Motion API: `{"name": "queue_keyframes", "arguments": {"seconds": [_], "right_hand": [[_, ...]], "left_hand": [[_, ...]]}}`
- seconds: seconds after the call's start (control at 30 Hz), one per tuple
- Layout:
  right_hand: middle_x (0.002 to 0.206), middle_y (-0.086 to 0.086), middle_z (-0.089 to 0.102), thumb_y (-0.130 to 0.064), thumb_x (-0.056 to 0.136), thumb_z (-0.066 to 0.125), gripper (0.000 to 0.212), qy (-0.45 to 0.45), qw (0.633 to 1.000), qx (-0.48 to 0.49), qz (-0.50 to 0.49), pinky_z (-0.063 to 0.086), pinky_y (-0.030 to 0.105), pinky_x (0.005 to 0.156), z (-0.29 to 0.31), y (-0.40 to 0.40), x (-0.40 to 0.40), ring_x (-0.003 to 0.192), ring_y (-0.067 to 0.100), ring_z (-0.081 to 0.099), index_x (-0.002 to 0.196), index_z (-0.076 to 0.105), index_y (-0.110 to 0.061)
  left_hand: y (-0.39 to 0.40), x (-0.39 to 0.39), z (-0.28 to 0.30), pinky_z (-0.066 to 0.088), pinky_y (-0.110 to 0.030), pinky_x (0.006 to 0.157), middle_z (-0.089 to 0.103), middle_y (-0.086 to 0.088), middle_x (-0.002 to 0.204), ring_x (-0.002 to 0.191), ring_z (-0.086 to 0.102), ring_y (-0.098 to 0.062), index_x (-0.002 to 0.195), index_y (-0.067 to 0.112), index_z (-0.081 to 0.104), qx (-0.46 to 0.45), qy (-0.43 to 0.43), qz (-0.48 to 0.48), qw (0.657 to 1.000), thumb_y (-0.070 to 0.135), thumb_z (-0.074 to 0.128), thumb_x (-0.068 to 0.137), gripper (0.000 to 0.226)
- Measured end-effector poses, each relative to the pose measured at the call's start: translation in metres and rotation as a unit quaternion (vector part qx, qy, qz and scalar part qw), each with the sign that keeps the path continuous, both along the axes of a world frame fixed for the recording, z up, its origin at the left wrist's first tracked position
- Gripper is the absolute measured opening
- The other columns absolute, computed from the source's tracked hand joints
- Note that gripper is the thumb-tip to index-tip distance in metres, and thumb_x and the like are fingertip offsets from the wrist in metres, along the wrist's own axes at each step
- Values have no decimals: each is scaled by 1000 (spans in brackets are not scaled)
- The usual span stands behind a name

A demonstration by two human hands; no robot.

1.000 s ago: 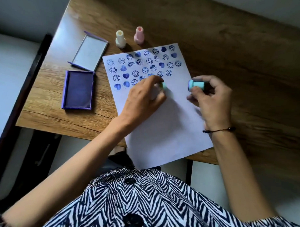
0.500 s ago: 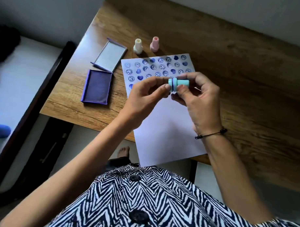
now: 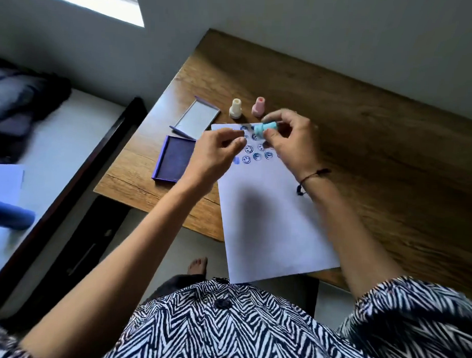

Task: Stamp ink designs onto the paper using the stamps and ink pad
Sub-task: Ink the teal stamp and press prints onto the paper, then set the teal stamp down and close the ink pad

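Note:
The white paper [image 3: 268,220] lies on the wooden table [image 3: 378,135], with blue smiley and heart prints across its far end. My right hand [image 3: 292,146] is raised above those prints and pinches a teal stamp [image 3: 266,127] sideways, wide end to the left. My left hand [image 3: 217,154] hovers just left of it with fingertips pinched together, and I see nothing in them. The open purple ink pad [image 3: 176,160] sits left of the paper, its lid [image 3: 196,120] lying behind it. A white stamp [image 3: 235,108] and a pink stamp [image 3: 258,106] stand upright beyond the paper's far edge.
The table's left edge runs close beside the ink pad, and its near edge crosses under the paper, which overhangs it. A dark-framed bed [image 3: 70,146] with bedding lies to the left. A bare foot [image 3: 198,266] rests on the floor below.
My hands met at the teal stamp half a second ago. Now the left hand has drawn away to the left, and the right hand has lifted the stamp toward the paper's far end. The view has tilted.

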State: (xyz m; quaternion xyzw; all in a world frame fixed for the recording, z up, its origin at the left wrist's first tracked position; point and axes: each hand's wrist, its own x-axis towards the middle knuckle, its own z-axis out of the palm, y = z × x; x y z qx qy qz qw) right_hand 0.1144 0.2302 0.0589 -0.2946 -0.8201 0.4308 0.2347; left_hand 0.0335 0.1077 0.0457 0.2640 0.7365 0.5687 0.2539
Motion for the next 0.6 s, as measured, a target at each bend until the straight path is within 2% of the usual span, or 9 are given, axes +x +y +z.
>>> {"name": "queue_keyframes", "arguments": {"seconds": [0.07, 0.17, 0.27, 0.37, 0.43, 0.53, 0.6], "right_hand": [[93, 16, 67, 2, 78, 57, 16, -47, 995, 81, -28, 53, 43, 81, -3, 29, -24, 84, 25, 61, 92, 64, -1], [106, 23, 65, -2, 80, 52, 21, -171, 965, 192, -52, 47, 41, 82, -9, 63, -50, 99, 36, 59, 98, 61, -3], [110, 24, 63, -5, 82, 53, 19, -265, 929, 258, -29, 49, 39, 81, -14, 72, -64, 102, 39, 58, 100, 60, -3], [110, 25, 63, -6, 84, 53, 18, -292, 921, 256, -7, 49, 38, 81, -19, 74, -68, 102, 39, 59, 100, 59, -2], [111, 25, 64, -8, 84, 55, 22, -298, 924, 240, -10, 49, 38, 82, -18, 76, -66, 103, 39, 59, 104, 58, -2], [115, 25, 63, -15, 85, 57, 35, -301, 926, 225, -23, 49, 39, 84, -8, 76, -59, 106, 40, 58, 119, 51, -7], [115, 25, 62, -15, 85, 55, 37, -269, 934, 230, -45, 49, 40, 85, 1, 73, -53, 106, 40, 58, 121, 49, -10]], "left_hand": [[1, -14, -1, 50, -37, 82, 67, -13, 86, 75, 60, -9, 100, 2, 66, -28, 24, 33, 999, 11, 58, 84, 20], [-2, -28, -1, 50, -37, 91, 70, -17, 101, 95, 64, -23, 101, 1, 65, -75, 99, 70, 990, 10, 58, 81, 23], [1, -42, -3, 46, -39, 90, 64, -25, 104, 100, 58, -33, 101, -3, 62, -121, 202, 84, 968, 8, 57, 79, 25], [10, -60, -8, 37, -40, 92, 52, -25, 117, 111, 47, -36, 115, -2, 49, -218, 296, 57, 928, 13, 56, 81, 38], [16, -72, -10, 35, -43, 90, 49, -26, 118, 110, 43, -39, 117, -3, 40, -280, 345, 38, 895, 17, 60, 78, 48], [25, -91, -13, 37, -45, 89, 48, -26, 120, 109, 43, -42, 125, -4, 30, -346, 333, -1, 877, 26, 70, 71, 73], [29, -100, -18, 37, -48, 90, 47, -27, 121, 109, 45, -44, 127, -7, 26, -372, 326, -22, 869, 26, 70, 69, 80]]}}
